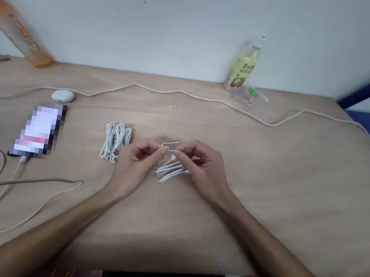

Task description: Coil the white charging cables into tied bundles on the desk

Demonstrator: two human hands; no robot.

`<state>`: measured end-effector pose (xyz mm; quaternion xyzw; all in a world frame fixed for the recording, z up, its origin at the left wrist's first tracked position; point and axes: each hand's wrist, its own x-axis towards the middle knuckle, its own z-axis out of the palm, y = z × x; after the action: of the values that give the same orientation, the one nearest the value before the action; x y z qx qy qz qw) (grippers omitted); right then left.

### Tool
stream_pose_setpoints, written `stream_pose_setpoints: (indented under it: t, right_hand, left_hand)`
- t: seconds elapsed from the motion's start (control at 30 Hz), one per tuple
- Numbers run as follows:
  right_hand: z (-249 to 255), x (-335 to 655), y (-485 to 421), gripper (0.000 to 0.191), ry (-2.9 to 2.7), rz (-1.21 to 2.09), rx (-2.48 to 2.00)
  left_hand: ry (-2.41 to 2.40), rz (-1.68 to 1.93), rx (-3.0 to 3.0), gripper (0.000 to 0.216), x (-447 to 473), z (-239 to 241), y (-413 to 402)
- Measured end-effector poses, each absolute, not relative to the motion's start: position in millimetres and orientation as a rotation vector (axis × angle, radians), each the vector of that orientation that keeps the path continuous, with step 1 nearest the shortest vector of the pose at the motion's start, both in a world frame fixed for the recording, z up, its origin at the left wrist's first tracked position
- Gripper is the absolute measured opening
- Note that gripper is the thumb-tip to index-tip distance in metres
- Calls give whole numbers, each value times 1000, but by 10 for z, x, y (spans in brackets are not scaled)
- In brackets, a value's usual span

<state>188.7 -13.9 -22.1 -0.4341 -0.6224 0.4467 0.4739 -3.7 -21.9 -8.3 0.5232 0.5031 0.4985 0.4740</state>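
Between my two hands runs a thin white twist tie [172, 150], its loose end curving up above the left fingertips. My left hand [138, 161] pinches one part of it with thumb and forefinger. The thumb and forefinger of my right hand [203, 165] close on the other part. Just below the fingers lies a folded white cable [172, 170] with a pale plug end, partly hidden by my right hand. Several coiled white cables [113, 141], bundled side by side, rest on the table just left of my left hand.
Small white tie scraps [176, 108] lie farther back. A long white cord [186, 93] crosses the wooden table [306, 179]. At left are a phone [38, 129] with a cable, a white earbud case [63, 96] and an orange bottle [18, 30]. A yellow-labelled bottle [243, 67] stands by the wall.
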Motion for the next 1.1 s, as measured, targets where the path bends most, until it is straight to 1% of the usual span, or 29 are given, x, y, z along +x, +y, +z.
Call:
stream_pose_setpoints:
  t: [0.13,0.4,0.53,0.77,0.93,1.1]
  right_hand:
    - [-180,1852,-137,30,-1378,1276,-1020]
    - [-191,1873,-100,38,-1250,1410,-987]
    - [-158,1871,-115,37,-1278,1380,-952]
    - [-148,1879,-130,36,-1327,1418,-925]
    - [-182,1852,-150,35,-1401,1349,-955]
    - [-182,1859,-151,29,-1415,1238,-1034]
  left_hand:
    - [1210,1175,1277,23,-38,-77,-227]
    - [1178,1073,1354,17,-44,-88,-249]
    - [1196,1095,1382,19,-60,-89,-241]
    - [1216,1118,1419,20,-64,-82,-226]
    - [1200,1158,1367,20,-62,-89,-233]
    - [1235,1102,1383,22,-68,-105,-230]
